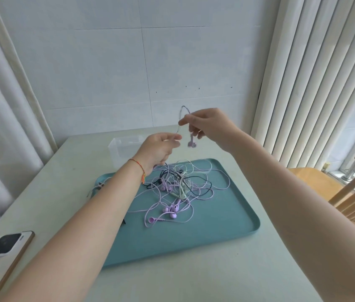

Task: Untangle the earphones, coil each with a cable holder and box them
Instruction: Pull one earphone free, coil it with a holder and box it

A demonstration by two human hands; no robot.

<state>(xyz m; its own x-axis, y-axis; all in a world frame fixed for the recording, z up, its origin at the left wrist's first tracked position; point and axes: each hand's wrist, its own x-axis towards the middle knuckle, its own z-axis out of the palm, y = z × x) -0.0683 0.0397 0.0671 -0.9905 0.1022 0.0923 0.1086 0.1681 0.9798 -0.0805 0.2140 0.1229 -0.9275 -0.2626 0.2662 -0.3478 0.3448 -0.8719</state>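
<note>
Pale table (194, 269), teal tray (226, 214) | step: untangling | left hand (161, 149), right hand (207, 123) pinch lilac earphone cable (184, 109) above earphone tangle (176, 188) | next: draw free

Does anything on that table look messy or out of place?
Yes: the earphones lie in one knotted heap of lilac, green and dark cords on the teal tray. A few small items hang over its left rim.
</note>
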